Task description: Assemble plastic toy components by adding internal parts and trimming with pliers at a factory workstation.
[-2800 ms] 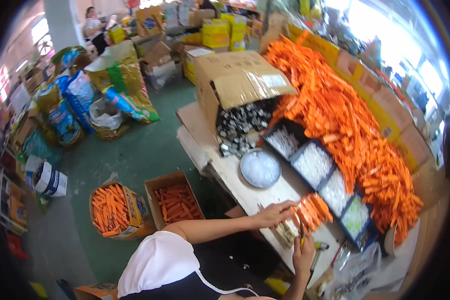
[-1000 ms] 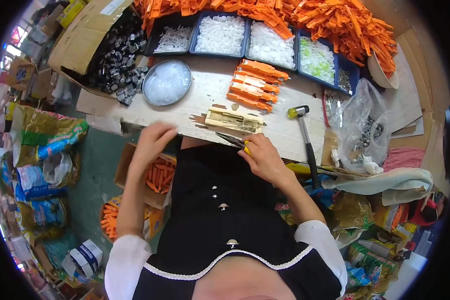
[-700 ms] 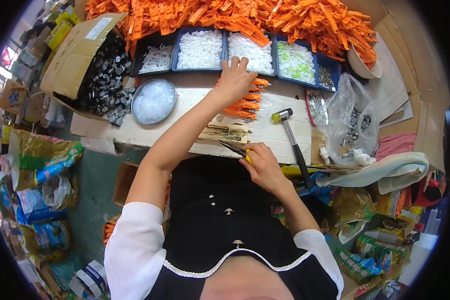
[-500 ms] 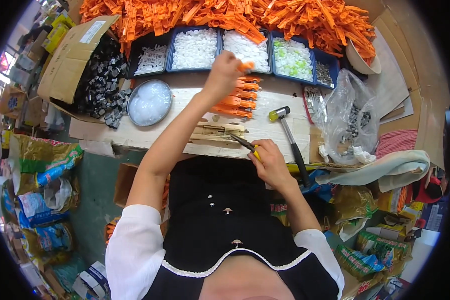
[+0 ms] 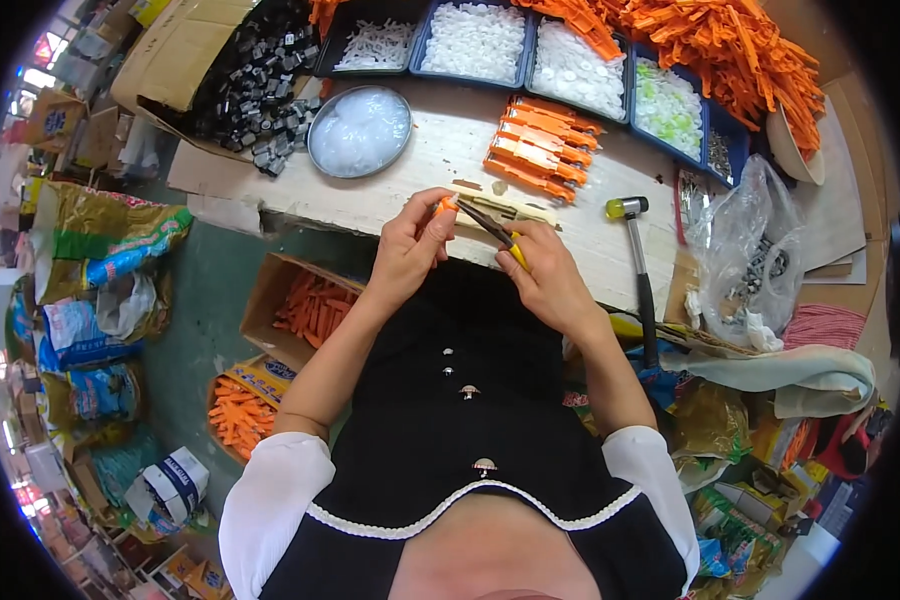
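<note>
At the near edge of a pale wooden tabletop, a seated person's left hand is closed around a small orange plastic piece, pinching it between thumb and fingertips just above the tabletop's front edge. The right hand is wrapped around the yellow handles of a pair of pliers, whose dark nose points toward the orange piece and appears to meet it, though the contact is too small to make out for certain. Beyond the hands, a neat row of orange plastic parts lies on the tabletop, and to the right of that row a hammer with a yellow-and-black head rests with its handle running back toward the person. A round metal dish of translucent white pieces sits to the left of the row. Along the tabletop's far side stand blue trays of white and pale green parts, with a large heap of orange parts behind them. An open cardboard box of black parts stands at the tabletop's left end. A clear plastic bag of small hardware lies to the right of the hammer. Below the tabletop's left side, cardboard boxes of orange parts sit on the green floor.
</note>
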